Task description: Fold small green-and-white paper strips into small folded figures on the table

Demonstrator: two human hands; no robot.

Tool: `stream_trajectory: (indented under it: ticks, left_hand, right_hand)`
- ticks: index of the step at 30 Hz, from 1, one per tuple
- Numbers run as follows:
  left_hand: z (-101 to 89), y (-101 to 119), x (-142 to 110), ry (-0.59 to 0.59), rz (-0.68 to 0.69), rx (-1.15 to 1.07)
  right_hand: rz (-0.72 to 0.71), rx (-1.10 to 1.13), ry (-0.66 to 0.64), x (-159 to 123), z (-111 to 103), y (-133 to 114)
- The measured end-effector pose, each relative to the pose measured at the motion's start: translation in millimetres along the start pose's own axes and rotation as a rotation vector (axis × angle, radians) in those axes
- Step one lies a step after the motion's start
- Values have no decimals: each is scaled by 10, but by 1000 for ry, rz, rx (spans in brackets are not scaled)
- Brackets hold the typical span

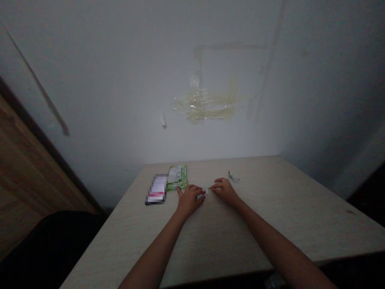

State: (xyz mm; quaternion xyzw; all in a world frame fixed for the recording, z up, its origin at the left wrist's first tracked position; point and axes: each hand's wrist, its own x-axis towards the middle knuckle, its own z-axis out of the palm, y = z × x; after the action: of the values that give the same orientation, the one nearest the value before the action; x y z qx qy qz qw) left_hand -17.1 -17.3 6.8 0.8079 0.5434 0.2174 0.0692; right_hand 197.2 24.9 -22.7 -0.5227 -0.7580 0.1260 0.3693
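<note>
Both my hands rest on a light wooden table (270,212), close together near its far side. My left hand (189,198) and my right hand (224,190) each pinch one end of a small pale wrapper (204,192) with a touch of green, held between them just above the tabletop. The fingers of both hands are curled and closed on it. A green and white packet (177,176) lies flat just beyond my left hand.
A dark flat phone-like object (156,190) lies left of the green packet. A small torn scrap of wrapper (233,176) lies beyond my right hand. A white wall with tape residue (204,104) stands right behind the table. A wooden panel (21,168) is at left.
</note>
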Motion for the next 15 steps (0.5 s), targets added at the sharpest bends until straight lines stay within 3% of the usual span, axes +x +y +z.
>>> stream_trajectory:
  ticks: [6,15]
  left_hand:
    - [-4,-7,-4,-8,-10,13]
    - [45,-49,8,10,0,-19]
  right_hand:
    - [-51,-56,-26,-16,4,-31]
    - [25,-84,-12,12,15,-92]
